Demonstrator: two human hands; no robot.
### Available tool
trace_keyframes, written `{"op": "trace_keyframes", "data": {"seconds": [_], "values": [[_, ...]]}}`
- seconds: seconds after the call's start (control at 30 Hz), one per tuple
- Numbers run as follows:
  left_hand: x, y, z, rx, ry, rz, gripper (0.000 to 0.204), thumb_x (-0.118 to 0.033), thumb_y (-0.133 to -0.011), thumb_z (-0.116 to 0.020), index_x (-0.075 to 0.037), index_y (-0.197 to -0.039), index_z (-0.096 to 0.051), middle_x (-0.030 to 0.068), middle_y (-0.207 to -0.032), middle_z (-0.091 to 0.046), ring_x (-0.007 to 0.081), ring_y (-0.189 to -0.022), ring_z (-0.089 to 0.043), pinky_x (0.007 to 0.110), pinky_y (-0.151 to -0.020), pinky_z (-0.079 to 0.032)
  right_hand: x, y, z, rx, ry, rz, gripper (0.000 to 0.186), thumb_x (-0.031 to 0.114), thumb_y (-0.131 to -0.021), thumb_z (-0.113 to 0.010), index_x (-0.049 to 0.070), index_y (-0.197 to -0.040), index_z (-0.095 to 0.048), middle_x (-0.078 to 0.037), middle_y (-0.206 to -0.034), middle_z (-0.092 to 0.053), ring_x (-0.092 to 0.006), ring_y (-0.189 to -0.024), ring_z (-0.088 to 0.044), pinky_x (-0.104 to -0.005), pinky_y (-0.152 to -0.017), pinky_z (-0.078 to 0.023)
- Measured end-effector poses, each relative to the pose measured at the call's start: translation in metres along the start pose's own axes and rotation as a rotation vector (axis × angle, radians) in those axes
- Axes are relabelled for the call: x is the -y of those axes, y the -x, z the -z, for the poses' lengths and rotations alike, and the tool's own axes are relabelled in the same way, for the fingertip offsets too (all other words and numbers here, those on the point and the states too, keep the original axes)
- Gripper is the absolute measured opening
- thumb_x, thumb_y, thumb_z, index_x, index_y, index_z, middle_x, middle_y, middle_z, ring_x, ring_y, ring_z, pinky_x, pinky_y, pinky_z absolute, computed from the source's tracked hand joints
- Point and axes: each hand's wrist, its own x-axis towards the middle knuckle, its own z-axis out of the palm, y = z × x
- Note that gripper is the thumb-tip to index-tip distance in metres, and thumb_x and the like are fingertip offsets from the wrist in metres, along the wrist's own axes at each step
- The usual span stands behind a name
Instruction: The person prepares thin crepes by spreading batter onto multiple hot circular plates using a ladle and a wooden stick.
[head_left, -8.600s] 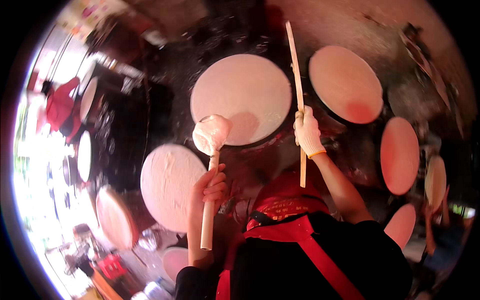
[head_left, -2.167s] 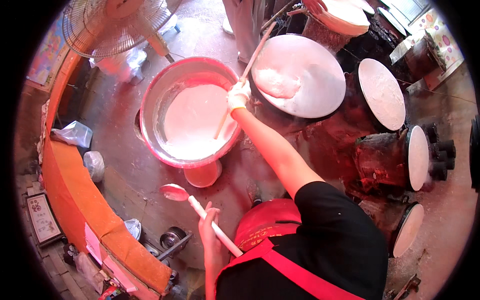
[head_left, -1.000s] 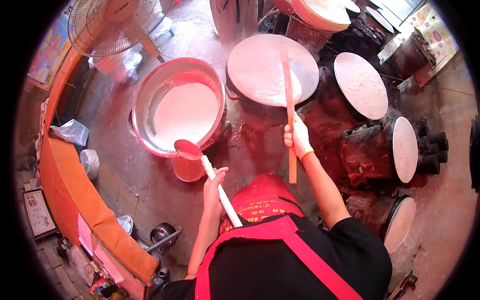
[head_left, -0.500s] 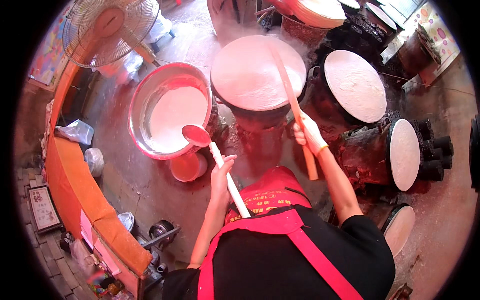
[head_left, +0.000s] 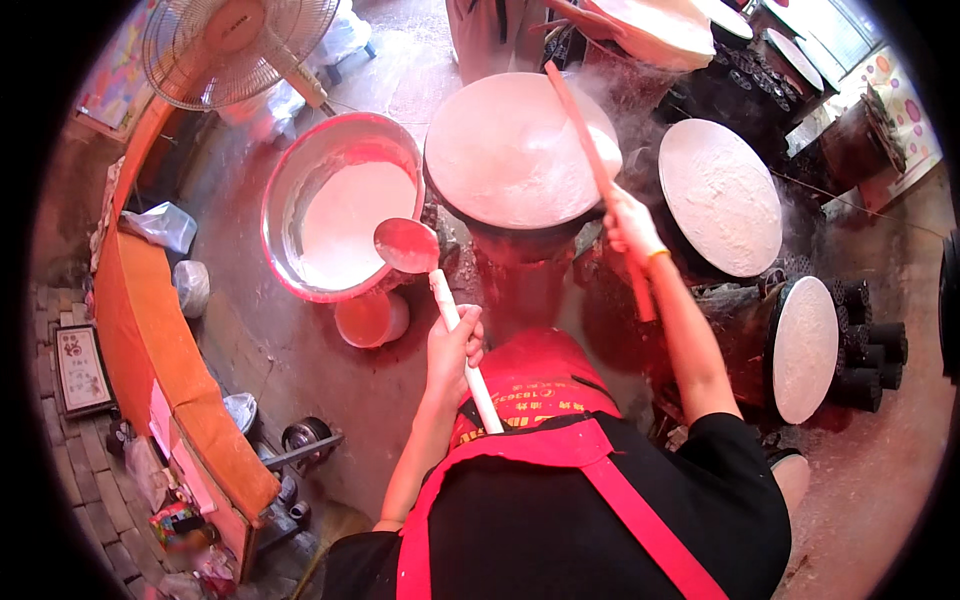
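My left hand (head_left: 452,350) is wrapped around the thick white handle of a ladle (head_left: 406,246). The ladle's bowl hangs over the near right rim of a large metal basin (head_left: 274,232) of white batter (head_left: 358,212). In my right hand (head_left: 632,222) is a long flat wooden spatula (head_left: 582,125). It reaches across the right side of a round griddle (head_left: 505,212) covered with a pale layer of batter (head_left: 510,145); whether the blade touches that layer, I cannot tell. Its lower end sticks out below my fist.
More round griddles with white layers stand to the right, one (head_left: 720,195) close by my right arm. A small bucket (head_left: 371,320) sits beneath the basin. Far left are a fan (head_left: 235,40) and an orange-covered counter (head_left: 165,330). Someone's legs (head_left: 490,40) show beyond the griddle.
My right hand and the spatula have shifted away from me, farther over the griddle. My left fingers have closed more around the ladle handle. The whole view has tilted slightly.
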Motion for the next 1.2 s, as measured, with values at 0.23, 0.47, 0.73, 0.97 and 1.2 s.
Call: {"op": "trace_keyframes", "data": {"seconds": [0.23,0.47,0.73,0.97,1.2], "values": [[-0.025,-0.003,0.006,-0.053,0.002,-0.040,0.019,-0.020,-0.094,-0.056,-0.006,-0.105,-0.049,-0.0016,-0.068,-0.045,0.0041,-0.046,-0.038,0.019,-0.037,-0.032,-0.042,0.011,-0.043,-0.067,-0.087,0.296,0.042,0.018,-0.095,-0.051,0.017,-0.136,-0.049,0.006,-0.061,-0.043,-0.0035,-0.046,-0.035,-0.0197,-0.042,-0.033],[-0.032,-0.023,0.014,0.037,-0.062,-0.031,0.016,-0.018,-0.094,-0.056,-0.007,-0.092,-0.044,0.0008,-0.076,-0.045,0.0074,-0.059,-0.046,0.019,-0.045,-0.038,-0.052,0.004,-0.126,-0.188,-0.059,0.231,0.037,0.022,-0.094,-0.054,0.021,-0.132,-0.054,0.005,-0.057,-0.041,-0.0062,-0.037,-0.033,-0.0239,-0.033,-0.029],[-0.050,-0.021,0.019,0.101,-0.015,0.104,0.014,-0.016,-0.095,-0.054,-0.007,-0.093,-0.043,0.0012,-0.077,-0.044,0.0050,-0.055,-0.040,0.016,-0.038,-0.029,-0.082,0.036,-0.115,-0.495,-0.296,0.285,0.037,0.018,-0.096,-0.051,0.020,-0.133,-0.053,0.008,-0.057,-0.042,-0.0030,-0.038,-0.032,-0.0208,-0.033,-0.028],[-0.052,-0.029,0.021,0.218,-0.047,0.183,0.012,-0.013,-0.095,-0.052,-0.006,-0.092,-0.043,0.0004,-0.074,-0.044,0.0048,-0.054,-0.040,0.016,-0.039,-0.028,-0.035,-0.014,-0.074,-0.400,-0.070,0.303,0.038,0.023,-0.095,-0.053,0.018,-0.132,-0.053,0.005,-0.053,-0.040,-0.0060,-0.035,-0.032,-0.0231,-0.032,-0.027],[-0.061,-0.097,0.017,0.202,-0.218,0.102,0.013,-0.012,-0.093,-0.053,-0.007,-0.087,-0.042,-0.0004,-0.071,-0.043,0.0058,-0.053,-0.041,0.018,-0.039,-0.030,-0.054,0.063,-0.079,-0.135,-0.033,0.120,0.037,0.016,-0.093,-0.055,0.014,-0.130,-0.056,0.008,-0.066,-0.048,-0.0021,-0.043,-0.030,-0.0197,-0.037,-0.024]]}}
